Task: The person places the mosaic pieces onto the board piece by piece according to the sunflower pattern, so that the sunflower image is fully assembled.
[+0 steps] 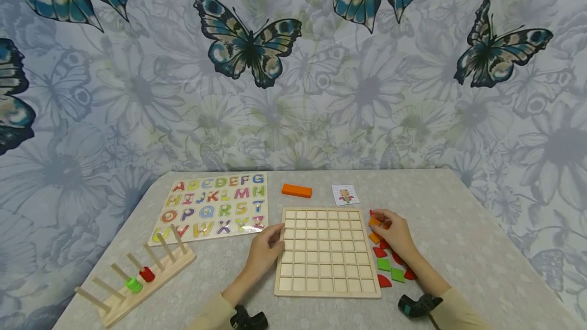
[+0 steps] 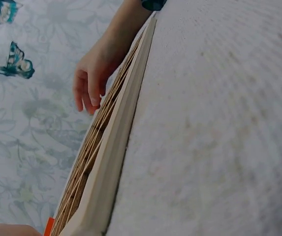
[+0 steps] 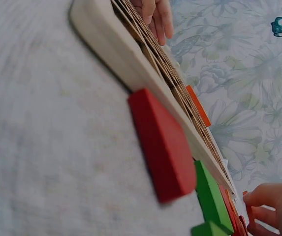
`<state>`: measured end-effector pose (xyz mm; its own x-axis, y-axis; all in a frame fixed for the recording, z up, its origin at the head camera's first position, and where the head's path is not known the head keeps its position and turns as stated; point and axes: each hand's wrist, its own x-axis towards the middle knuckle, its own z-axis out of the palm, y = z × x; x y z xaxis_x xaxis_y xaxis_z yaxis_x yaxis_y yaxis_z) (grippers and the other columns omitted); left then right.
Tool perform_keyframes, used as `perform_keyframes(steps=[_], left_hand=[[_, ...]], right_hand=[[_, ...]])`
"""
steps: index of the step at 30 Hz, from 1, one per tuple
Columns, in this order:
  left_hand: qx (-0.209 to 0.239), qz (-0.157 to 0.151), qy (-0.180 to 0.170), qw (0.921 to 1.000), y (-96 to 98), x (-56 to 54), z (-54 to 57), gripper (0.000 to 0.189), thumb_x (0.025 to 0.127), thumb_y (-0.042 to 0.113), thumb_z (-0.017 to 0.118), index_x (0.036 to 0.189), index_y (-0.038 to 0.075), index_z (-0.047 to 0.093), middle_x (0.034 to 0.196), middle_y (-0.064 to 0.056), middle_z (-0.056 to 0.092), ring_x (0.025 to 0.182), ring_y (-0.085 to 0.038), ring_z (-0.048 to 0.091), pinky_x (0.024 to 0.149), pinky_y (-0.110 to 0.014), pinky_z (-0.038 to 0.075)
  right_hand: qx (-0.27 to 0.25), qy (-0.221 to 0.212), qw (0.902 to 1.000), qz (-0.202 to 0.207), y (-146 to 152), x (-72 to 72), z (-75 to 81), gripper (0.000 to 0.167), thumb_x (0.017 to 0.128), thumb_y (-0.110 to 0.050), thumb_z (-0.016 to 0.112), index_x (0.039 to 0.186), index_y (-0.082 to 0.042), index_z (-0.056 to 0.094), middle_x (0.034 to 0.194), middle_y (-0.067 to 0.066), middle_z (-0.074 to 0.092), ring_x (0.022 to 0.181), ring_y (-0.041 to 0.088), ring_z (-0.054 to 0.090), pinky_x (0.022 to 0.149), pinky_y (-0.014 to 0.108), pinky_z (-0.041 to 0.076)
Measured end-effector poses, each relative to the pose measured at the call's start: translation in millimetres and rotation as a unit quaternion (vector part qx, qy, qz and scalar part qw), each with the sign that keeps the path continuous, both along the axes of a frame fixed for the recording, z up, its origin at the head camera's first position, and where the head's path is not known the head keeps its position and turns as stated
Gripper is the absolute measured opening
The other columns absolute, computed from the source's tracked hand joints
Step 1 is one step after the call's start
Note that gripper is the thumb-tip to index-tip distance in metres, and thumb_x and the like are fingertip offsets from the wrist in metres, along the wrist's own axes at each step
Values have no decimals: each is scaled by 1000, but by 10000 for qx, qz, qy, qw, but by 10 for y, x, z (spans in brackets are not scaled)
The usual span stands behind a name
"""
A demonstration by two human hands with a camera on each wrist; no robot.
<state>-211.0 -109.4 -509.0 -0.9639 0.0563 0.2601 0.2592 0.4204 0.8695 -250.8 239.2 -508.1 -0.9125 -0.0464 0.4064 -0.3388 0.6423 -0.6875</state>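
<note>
A square wooden grid board [image 1: 327,252] lies flat on the table. My left hand [image 1: 265,248] rests against its left edge, fingertips and thumb touching the rim. Beyond the board's right edge, my right hand [image 1: 395,232] is over a group of small coloured pieces and pinches an orange square tile [image 1: 374,222] between thumb and fingers. Another orange piece [image 1: 374,238] lies just below it. Nearer my right wrist are red quarter-round pieces [image 1: 384,281] and green square tiles [image 1: 397,274]. In the right wrist view, a red piece [image 3: 163,147] lies against the board's side.
An alphabet puzzle board [image 1: 213,208] lies at the back left. In front of it stands a wooden peg rack [image 1: 151,281] with green and red rings. Behind the grid board are an orange block [image 1: 296,191] and a small picture card [image 1: 345,195]. A patterned wall borders the table.
</note>
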Motion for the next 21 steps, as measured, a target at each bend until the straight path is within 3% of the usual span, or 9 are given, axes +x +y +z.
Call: perform_keyframes(steps=[8, 11, 16, 21], left_hand=[[15, 106, 54, 9999, -13, -23, -32, 43, 76, -4, 64, 120, -7, 61, 118, -19, 65, 103, -28, 64, 90, -32, 55], [89, 99, 77, 9999, -11, -35, -47, 43, 76, -4, 65, 119, -7, 61, 115, -17, 66, 103, -27, 63, 91, -31, 54], [68, 58, 119, 9999, -16, -45, -69, 43, 76, -4, 65, 118, -8, 61, 114, -17, 66, 103, -27, 63, 91, -28, 54], [-56, 80, 292, 9995, -24, -41, -63, 42, 76, -4, 65, 117, -8, 62, 113, -18, 66, 100, -28, 64, 89, -30, 55]], right_hand=[[-626, -373, 9971, 208, -182, -1, 131, 41, 79, -6, 74, 118, 2, 63, 107, 17, 69, 96, 29, 62, 76, 17, 53], [-770, -515, 9952, 329, -335, -29, 167, 43, 79, -8, 74, 119, 2, 62, 106, 17, 69, 96, 30, 62, 78, 19, 54], [-508, -391, 9959, 646, -619, -107, 192, 43, 78, -9, 75, 118, 1, 63, 103, 14, 70, 95, 29, 62, 79, 28, 53], [-397, -569, 9923, 1028, -854, -205, 159, 44, 78, -10, 75, 119, -1, 63, 102, 10, 71, 93, 24, 62, 77, 25, 50]])
